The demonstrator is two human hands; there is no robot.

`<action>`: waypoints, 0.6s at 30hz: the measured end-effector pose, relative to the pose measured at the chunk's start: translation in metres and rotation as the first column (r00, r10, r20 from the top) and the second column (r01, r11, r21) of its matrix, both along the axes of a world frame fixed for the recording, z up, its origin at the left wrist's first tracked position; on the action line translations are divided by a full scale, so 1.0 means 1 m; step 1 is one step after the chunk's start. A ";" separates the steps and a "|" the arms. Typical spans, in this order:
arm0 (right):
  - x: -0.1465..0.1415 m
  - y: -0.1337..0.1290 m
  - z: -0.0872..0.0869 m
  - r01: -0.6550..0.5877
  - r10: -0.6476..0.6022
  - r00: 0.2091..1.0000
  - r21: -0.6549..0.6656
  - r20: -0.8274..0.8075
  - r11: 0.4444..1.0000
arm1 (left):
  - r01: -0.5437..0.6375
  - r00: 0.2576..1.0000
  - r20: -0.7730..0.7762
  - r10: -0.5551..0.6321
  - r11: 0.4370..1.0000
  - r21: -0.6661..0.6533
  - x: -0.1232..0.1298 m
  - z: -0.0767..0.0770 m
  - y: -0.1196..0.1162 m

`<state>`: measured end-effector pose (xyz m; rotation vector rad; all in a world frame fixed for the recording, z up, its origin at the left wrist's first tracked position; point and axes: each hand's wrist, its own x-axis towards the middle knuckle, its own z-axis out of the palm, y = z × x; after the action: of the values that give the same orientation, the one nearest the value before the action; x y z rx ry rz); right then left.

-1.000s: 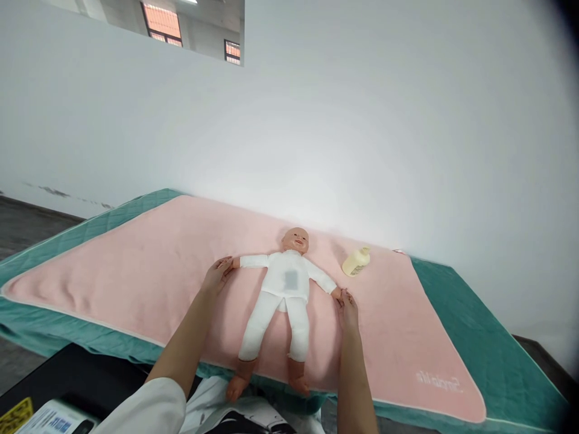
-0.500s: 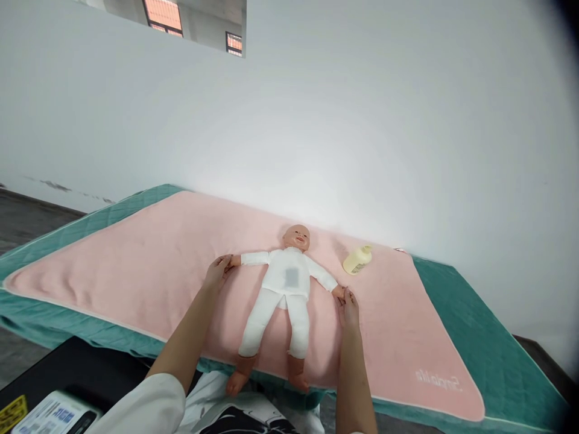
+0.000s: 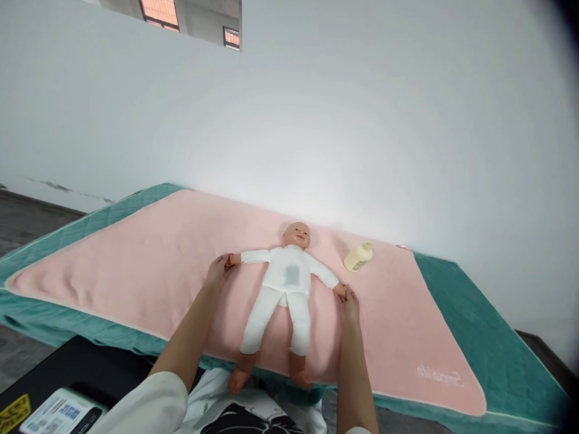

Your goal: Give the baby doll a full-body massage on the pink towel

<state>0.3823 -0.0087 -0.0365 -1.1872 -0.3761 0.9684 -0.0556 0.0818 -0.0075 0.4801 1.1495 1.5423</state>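
Observation:
A baby doll (image 3: 289, 274) with a white cloth body lies on its back on a pink mat (image 3: 158, 259), its arms spread wide and its feet toward me. My left hand (image 3: 219, 269) is closed on the doll's hand at the left. At the right, my right hand (image 3: 350, 301) pinches the doll's other hand. A pale yellow bottle (image 3: 358, 257) lies on its side on the mat, beyond my right hand and to the right of the doll's head.
Under the mat is a green quilted cover (image 3: 479, 319). A white wall (image 3: 362, 120) rises along the far edge. At the lower left, a device with a labelled white face (image 3: 56, 413) and a yellow tag (image 3: 14, 412) rest on a black surface (image 3: 76, 367).
The view has shifted very slightly. Both hands keep their hold on the doll's hands, and the doll lies as before.

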 end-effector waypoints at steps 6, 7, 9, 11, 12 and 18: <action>0.000 0.000 0.000 0.003 -0.003 1.000 0.015 0.001 1.000 | 0.024 1.000 -0.017 -0.024 1.000 -0.005 0.000 0.002 -0.001; -0.001 -0.001 0.000 0.002 -0.002 1.000 0.022 0.009 1.000 | 0.026 0.999 -0.021 -0.026 1.000 -0.005 0.000 0.002 -0.001; -0.003 -0.002 0.002 -0.003 0.002 1.000 0.037 0.027 0.999 | 0.028 0.999 -0.029 -0.028 1.000 0.000 0.000 0.003 -0.002; -0.005 -0.004 0.004 -0.012 0.010 0.999 0.054 0.043 0.998 | 0.031 0.999 -0.036 -0.031 0.999 0.008 0.001 0.004 -0.003; -0.007 -0.005 0.006 -0.018 0.015 0.999 0.062 0.049 0.998 | 0.033 0.999 -0.039 -0.032 0.999 0.012 0.001 0.004 -0.004; -0.011 -0.008 0.012 -0.033 0.027 0.996 0.079 0.081 0.996 | 0.041 0.998 -0.057 -0.039 0.999 0.031 0.002 0.006 -0.006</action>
<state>0.3711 -0.0167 -0.0242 -1.1520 -0.4937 0.9248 -0.0534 0.0761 -0.0016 0.5688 1.1530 1.5232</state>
